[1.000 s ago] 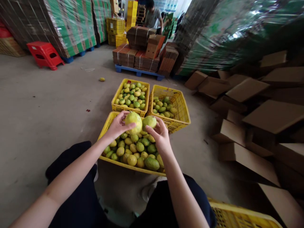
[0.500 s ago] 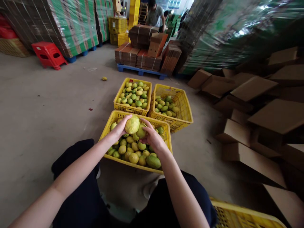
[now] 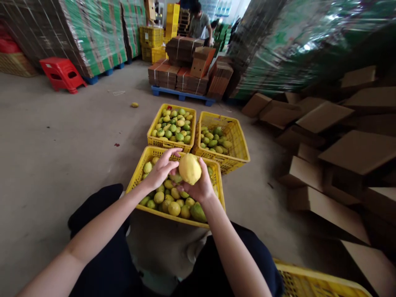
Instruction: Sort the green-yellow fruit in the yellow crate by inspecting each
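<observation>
Yellow fruit (image 3: 189, 169) shifted right | right grip (image 3: 201, 183): holding | left grip (image 3: 162, 168): near

Three yellow crates (image 3: 173, 219) of fruit (image 3: 174, 208), one red stool (image 3: 63, 74), one lone fruit (image 3: 134, 104) on the floor (image 3: 93, 128), two hands (image 3: 159, 170).

The place looks like a warehouse or packing area; bare concrete floor (image 3: 93, 123) runs beneath tall, plastic-wrapped stacks (image 3: 95, 37); strapped bundles of flattened cardboard (image 3: 192, 84) sit on a blue pallet (image 3: 182, 96); yellow crates (image 3: 151, 36) are piled behind, and a heap of cardboard boxes (image 3: 324, 117) covers the floor at the right.
</observation>
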Demonstrator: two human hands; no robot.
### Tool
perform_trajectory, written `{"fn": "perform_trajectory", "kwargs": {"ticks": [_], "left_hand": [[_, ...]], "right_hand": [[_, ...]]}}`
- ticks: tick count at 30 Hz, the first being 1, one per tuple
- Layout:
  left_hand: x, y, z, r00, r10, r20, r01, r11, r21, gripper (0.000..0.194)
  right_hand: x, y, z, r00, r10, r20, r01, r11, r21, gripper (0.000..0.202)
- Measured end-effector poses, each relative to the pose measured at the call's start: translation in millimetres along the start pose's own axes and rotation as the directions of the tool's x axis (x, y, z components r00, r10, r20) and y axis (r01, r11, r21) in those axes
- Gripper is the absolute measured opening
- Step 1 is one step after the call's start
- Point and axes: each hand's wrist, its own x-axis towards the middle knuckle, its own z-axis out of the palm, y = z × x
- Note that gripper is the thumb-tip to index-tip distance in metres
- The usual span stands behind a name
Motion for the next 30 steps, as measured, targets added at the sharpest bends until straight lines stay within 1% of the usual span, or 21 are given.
{"fn": "perform_trajectory", "kwargs": {"ticks": [2, 3, 4, 5, 7, 9, 11, 13, 15, 17, 19, 22, 25, 28, 30], "left_hand": [[2.8, -2.2, -8.0, 0.994, 0.093, -0.063, -0.081, 0.981, 0.177, 0.056], [3.8, -3.2, -11.5, 0.992, 0.114, -0.052, -0.096, 0.958, 0.269, 0.06], [4.5, -4.0, -14.2, 0.994, 0.104, -0.012, -0.094, 0.936, 0.339, 0.064], [4.8, -4.6, -16.0, 0.997, 0.064, 0.047, -0.077, 0.921, 0.381, 0.067], [4.7, -5.4, -16.6, 0.985, -0.05, 0.164, -0.019, 0.918, 0.396, 0.069], [4.3, -6.4, -14.3, 0.971, -0.115, 0.21, 0.03, 0.929, 0.368, 0.067], [4.9, -8.7, -11.4, 0.98, -0.09, 0.178, 0.023, 0.939, 0.344, 0.066], [6.8, -12.1, -9.0, 0.996, -0.016, 0.092, -0.016, 0.94, 0.341, 0.067], [9.4, -15.5, -7.9, 0.999, 0.055, -0.005, -0.05, 0.947, 0.318, 0.069], [11.6, -17.1, -7.9, 0.992, 0.1, -0.081, -0.076, 0.962, 0.263, 0.071], [12.4, -16.1, -8.7, 0.981, 0.143, -0.13, -0.114, 0.972, 0.207, 0.07], [11.2, -12.9, -9.6, 0.971, 0.192, -0.144, -0.172, 0.975, 0.14, 0.065], [9.7, -13.0, -8.7, 0.966, 0.192, -0.17, -0.19, 0.981, 0.033, 0.063], [9.6, -16.0, -6.7, 0.975, 0.109, -0.194, -0.136, 0.982, -0.129, 0.07], [9.6, -16.7, -5.1, 0.985, 0.037, -0.167, -0.074, 0.972, -0.222, 0.076]], "right_hand": [[-1.5, -1.7, 0.8, 0.999, -0.017, 0.031, 0.014, 0.996, 0.085, 0.067], [-2.0, -2.2, 1.3, 0.999, -0.035, 0.041, 0.03, 0.993, 0.111, 0.067], [-2.4, -2.5, 1.7, 0.997, -0.053, 0.047, 0.047, 0.991, 0.125, 0.068], [-2.6, -2.5, 2.0, 0.996, -0.07, 0.05, 0.063, 0.99, 0.129, 0.068], [-2.8, -2.0, 2.5, 0.995, -0.092, 0.047, 0.085, 0.988, 0.13, 0.067], [-3.2, -0.9, 3.5, 0.994, -0.1, 0.041, 0.093, 0.985, 0.144, 0.064], [-4.0, 0.1, 5.4, 0.994, -0.107, 0.033, 0.1, 0.98, 0.171, 0.062], [-5.0, 0.4, 7.9, 0.992, -0.128, 0.016, 0.123, 0.973, 0.196, 0.06], [-5.4, 0.0, 9.6, 0.988, -0.155, -0.026, 0.157, 0.964, 0.213, 0.059], [-4.4, -1.0, 8.9, 0.98, -0.173, -0.099, 0.192, 0.955, 0.228, 0.058], [-1.8, -2.5, 5.3, 0.963, -0.19, -0.193, 0.234, 0.942, 0.239, 0.057], [3.5, -6.5, -2.4, 0.925, -0.215, -0.314, 0.292, 0.93, 0.222, 0.052], [7.1, -12.0, -7.4, 0.887, -0.241, -0.393, 0.323, 0.934, 0.155, 0.05], [7.0, -15.2, -7.3, 0.812, -0.333, -0.479, 0.383, 0.924, 0.008, 0.051], [5.2, -14.6, -5.4, 0.764, -0.424, -0.486, 0.414, 0.9, -0.136, 0.054]]}}
